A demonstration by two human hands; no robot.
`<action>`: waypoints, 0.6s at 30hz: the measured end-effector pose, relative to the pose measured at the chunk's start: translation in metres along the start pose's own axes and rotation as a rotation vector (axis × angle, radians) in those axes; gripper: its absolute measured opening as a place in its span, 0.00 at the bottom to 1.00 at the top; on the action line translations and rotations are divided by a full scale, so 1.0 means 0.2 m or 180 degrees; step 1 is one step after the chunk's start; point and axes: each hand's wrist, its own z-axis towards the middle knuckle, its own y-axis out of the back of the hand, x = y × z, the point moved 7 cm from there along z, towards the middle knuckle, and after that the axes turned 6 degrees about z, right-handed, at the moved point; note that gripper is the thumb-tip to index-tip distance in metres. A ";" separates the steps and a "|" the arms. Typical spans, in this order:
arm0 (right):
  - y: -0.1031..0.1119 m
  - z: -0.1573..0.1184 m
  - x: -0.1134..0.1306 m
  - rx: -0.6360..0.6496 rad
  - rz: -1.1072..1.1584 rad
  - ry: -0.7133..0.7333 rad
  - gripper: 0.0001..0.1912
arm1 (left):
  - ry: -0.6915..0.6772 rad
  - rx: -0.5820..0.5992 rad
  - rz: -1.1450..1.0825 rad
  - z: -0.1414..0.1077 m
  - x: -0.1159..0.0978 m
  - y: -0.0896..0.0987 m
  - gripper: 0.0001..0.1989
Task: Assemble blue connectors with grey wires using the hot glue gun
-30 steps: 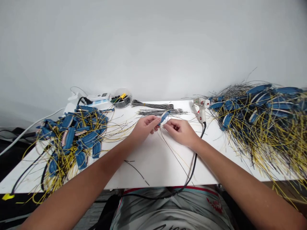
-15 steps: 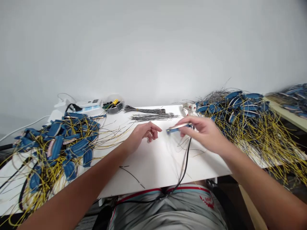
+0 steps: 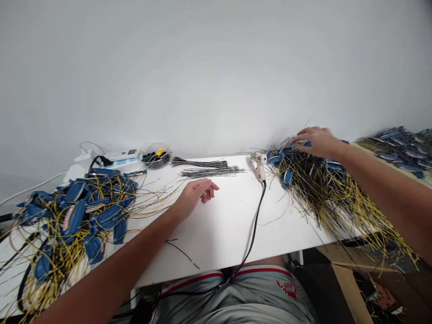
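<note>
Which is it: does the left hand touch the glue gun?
Apart: the head view shows a plain gap between the left hand and the glue gun.

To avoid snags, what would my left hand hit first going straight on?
The left hand would probably reach the tips of the lower bundle of dark wires first, though depth is unclear; the hot glue gun lies beyond.

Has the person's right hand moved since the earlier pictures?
Yes, rightward: the right hand was left of the glue gun and is now past it, at the blue connector pile.
</note>
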 end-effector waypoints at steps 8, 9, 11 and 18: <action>-0.42 0.01 0.11 0.0357 -0.0332 0.0217 0.18 | -0.0046 -0.0065 0.0375 -0.01 0.03 0.03 0.23; -0.43 0.00 0.13 0.0331 -0.0362 0.0199 0.17 | -0.0028 -0.0070 0.0499 -0.01 0.03 0.02 0.23; -0.39 -0.02 0.20 0.0070 -0.0335 0.0150 0.15 | -0.0094 -0.0060 0.0902 -0.02 0.00 0.00 0.22; -0.14 -0.18 0.99 -0.1223 0.1374 0.1191 0.10 | -0.0609 -0.0011 0.2070 -0.06 -0.04 -0.06 0.15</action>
